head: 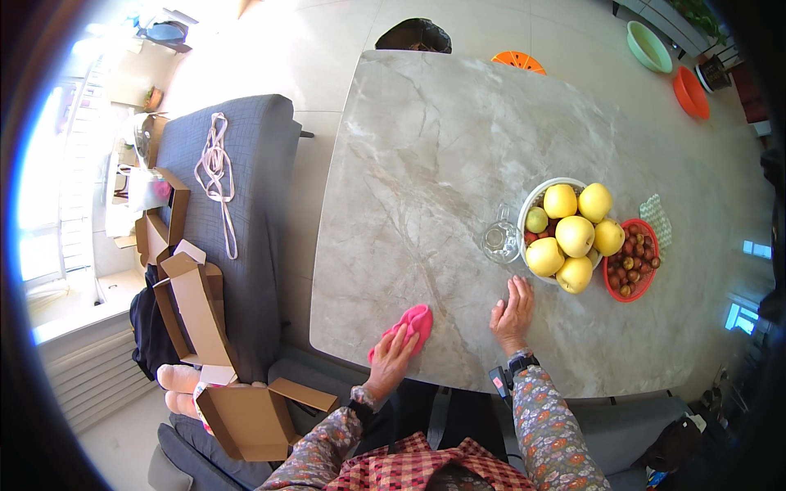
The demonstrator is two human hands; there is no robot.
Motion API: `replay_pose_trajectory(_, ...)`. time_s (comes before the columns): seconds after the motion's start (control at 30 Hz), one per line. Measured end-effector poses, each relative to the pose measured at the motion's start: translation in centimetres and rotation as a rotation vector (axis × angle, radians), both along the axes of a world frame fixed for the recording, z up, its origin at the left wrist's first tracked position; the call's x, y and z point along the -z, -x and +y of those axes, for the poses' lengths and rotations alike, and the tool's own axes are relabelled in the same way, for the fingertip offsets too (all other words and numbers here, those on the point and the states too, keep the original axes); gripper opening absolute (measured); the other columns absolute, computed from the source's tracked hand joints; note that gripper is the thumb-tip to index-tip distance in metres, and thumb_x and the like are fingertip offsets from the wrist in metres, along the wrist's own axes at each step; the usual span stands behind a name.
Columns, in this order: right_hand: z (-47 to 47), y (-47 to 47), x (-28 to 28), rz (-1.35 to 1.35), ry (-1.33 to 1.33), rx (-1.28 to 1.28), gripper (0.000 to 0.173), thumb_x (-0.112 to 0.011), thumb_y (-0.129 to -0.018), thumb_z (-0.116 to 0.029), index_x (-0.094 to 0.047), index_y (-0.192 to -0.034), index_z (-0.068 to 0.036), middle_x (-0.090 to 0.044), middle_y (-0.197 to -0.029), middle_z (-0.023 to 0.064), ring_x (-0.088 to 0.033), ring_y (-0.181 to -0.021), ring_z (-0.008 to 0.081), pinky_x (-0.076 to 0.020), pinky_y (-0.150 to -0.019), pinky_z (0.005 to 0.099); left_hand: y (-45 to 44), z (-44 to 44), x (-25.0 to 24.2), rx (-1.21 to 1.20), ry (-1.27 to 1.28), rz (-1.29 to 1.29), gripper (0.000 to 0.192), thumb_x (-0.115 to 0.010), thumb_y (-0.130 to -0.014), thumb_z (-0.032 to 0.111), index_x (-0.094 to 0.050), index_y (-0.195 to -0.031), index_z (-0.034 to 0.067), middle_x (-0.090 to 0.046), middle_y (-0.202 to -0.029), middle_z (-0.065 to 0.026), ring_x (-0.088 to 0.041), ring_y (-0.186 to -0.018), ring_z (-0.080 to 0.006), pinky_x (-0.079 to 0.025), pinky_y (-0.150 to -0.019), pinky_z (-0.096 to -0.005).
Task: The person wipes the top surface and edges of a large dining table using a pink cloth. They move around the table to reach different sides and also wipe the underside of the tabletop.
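Note:
My left hand [393,362] lies on a bunched pink cloth [417,325] near the front left of the marbled grey table [393,215], fingers spread over it. Resting on the tabletop with slightly parted fingers, my right hand [513,312] holds nothing. A clear glass cup [501,242] is just beyond that hand. Beside the cup, touching or nearly so, a white basket [525,212] is heaped with several yellow apples or pears [575,235]. To its right, a red plastic basket [631,297] contains small reddish-brown fruits [632,258].
A green-and-white patterned cloth [657,221] lies by the red basket. Left of the table, a dark grey sofa [255,172] bears a pale looped strap [215,159] and open cardboard boxes [196,307]. An orange round seat [519,60] and a black bag [414,35] stand past the far edge.

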State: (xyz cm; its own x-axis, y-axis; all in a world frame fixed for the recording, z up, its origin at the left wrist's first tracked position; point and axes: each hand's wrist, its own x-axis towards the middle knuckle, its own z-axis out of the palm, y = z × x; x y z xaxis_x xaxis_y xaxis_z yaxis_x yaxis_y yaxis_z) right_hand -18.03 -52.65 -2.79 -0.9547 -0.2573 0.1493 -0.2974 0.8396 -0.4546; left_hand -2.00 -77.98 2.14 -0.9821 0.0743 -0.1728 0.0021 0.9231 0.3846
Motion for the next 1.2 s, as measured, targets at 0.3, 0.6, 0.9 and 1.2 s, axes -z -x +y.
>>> replay_pose_trajectory(0.3,0.2,-0.1,0.0,-0.025,0.001,-0.007,0.051,-0.052,-0.084,-0.015,-0.046,-0.132,0.002,-0.048,-0.136,0.0189,-0.043,-0.13,0.0388,-0.0308,-0.111,0.0519,8.4,-6.9,2.1,-0.297,0.183,0.207,0.063,-0.062,-0.072,-0.003,-0.057,-0.133,0.012,-0.044,-0.146,-0.016,-0.048,-0.119,-0.0355,-0.039,-0.102,-0.0433)
replay_pose_trajectory(0.6,0.1,-0.1,0.0,-0.036,0.033,0.02,0.051,-0.052,-0.084,-0.014,-0.046,-0.132,0.002,-0.048,-0.136,0.0183,-0.043,-0.13,0.0385,-0.0299,-0.112,0.0529,27.2,-13.0,3.2,-0.389,0.248,0.329,0.061,-0.059,-0.075,0.0,-0.053,-0.135,0.009,-0.047,-0.14,-0.0173,-0.045,-0.118,-0.0391,-0.035,-0.104,-0.0459)
replay_pose_trajectory(0.9,-0.2,-0.1,0.0,-0.022,-0.035,0.026,0.048,-0.049,-0.087,-0.016,-0.045,-0.132,0.002,-0.048,-0.136,0.0199,-0.043,-0.129,0.04,-0.0301,-0.112,0.0536,27.6,-5.3,4.5,0.232,-0.007,0.292,0.059,-0.06,-0.071,0.001,-0.057,-0.13,0.008,-0.052,-0.137,-0.0118,-0.045,-0.128,-0.0326,-0.037,-0.103,-0.0462)
replay_pose_trajectory(1.2,-0.1,-0.3,0.1,-0.038,-0.077,0.043,0.049,-0.049,-0.086,-0.017,-0.046,-0.131,0.001,-0.048,-0.135,0.019,-0.044,-0.128,0.0401,-0.0312,-0.111,0.0537,32.2,-6.7,4.6,0.498,-0.178,0.318,0.06,-0.064,-0.075,0.005,-0.056,-0.133,0.017,-0.045,-0.146,-0.0087,-0.052,-0.108,-0.0295,-0.047,-0.089,-0.0405)
